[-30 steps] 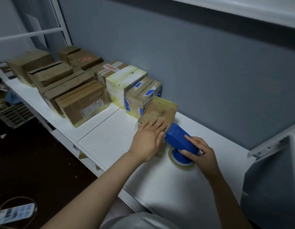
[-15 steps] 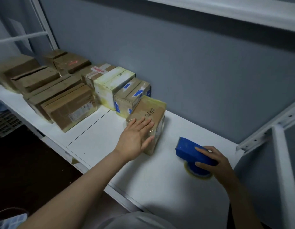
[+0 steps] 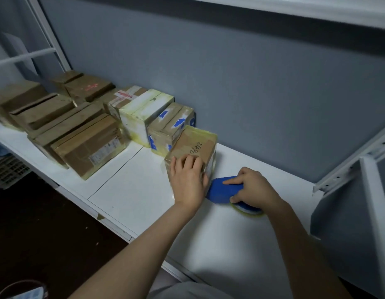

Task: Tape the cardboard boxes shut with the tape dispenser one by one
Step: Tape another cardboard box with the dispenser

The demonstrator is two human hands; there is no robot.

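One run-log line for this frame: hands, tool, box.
left hand: rests on handwritten box | right hand: grips blue tape dispenser, low on white shelf, beside that box

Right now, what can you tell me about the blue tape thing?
The dispenser is bright blue, plastic by its look, with a roll of yellowish tape at its rear. It sits low on the white shelf, nose toward the box; whether they touch is hidden. The right hand grips it, one finger laid along its top.
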